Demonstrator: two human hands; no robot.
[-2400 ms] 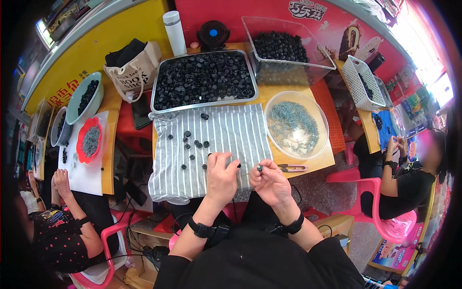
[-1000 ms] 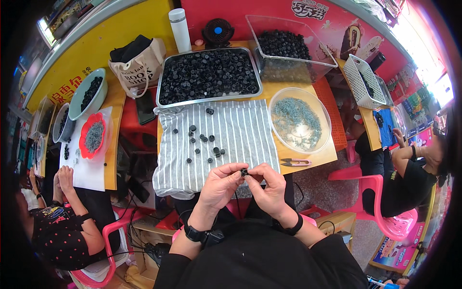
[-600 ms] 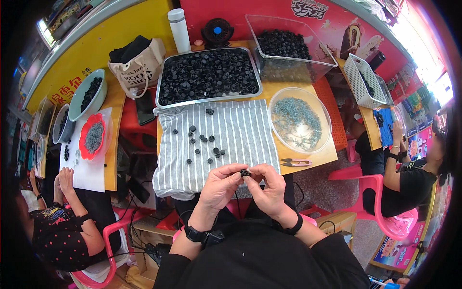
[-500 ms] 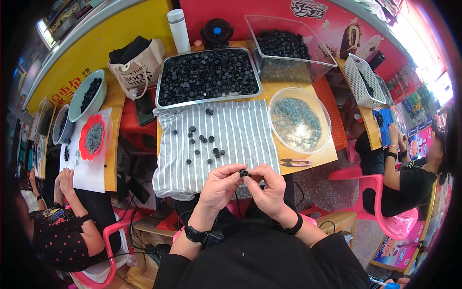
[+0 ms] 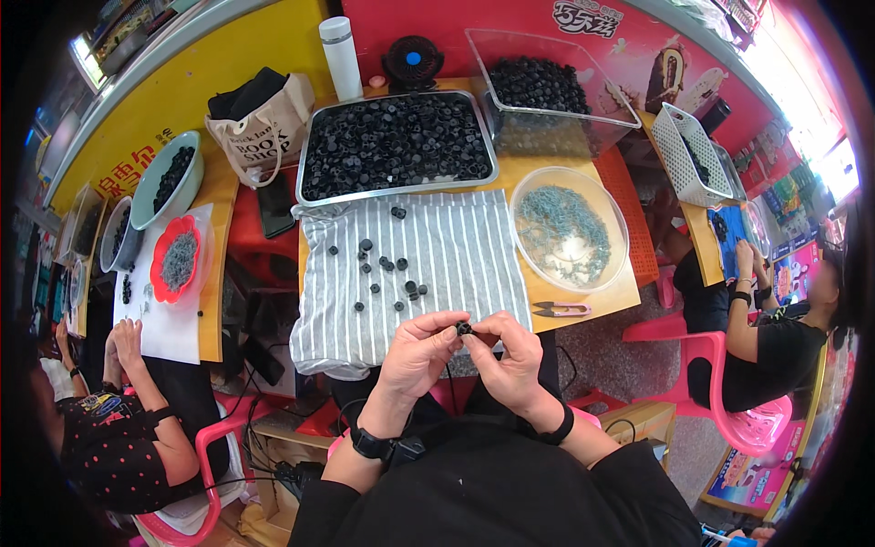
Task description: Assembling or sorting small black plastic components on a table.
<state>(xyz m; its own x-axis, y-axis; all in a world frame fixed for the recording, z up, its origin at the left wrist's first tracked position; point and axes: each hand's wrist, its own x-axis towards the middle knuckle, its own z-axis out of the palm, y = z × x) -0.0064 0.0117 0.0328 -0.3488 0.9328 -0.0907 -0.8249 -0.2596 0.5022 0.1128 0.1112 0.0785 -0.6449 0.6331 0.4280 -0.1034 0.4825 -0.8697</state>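
Note:
Between my fingertips, just over the near edge of the striped cloth, is a small round black part (image 5: 464, 327). My left hand (image 5: 416, 354) pinches it from the left, and my right hand (image 5: 507, 358) closes on it from the right. Several similar black parts (image 5: 387, 264) lie scattered over the grey and white striped cloth (image 5: 333, 333). Beyond the cloth a metal tray (image 5: 305, 187) is heaped with black parts. At the right stands a round clear tub (image 5: 622, 239) of thin grey-blue pieces. A pair of thread snips (image 5: 561, 309) lies in front of it.
A clear bin (image 5: 547, 137) of black parts stands at the back right. A white bottle (image 5: 340, 59), a small fan (image 5: 412, 62) and a cloth bag (image 5: 264, 128) line the back. Co-workers sit on both sides, near pink chairs (image 5: 720, 383). A red bowl (image 5: 162, 244) stands on the left table.
The black part has turned slightly between my fingertips. Both hands stay in nearly the same place, and the view has shifted a little.

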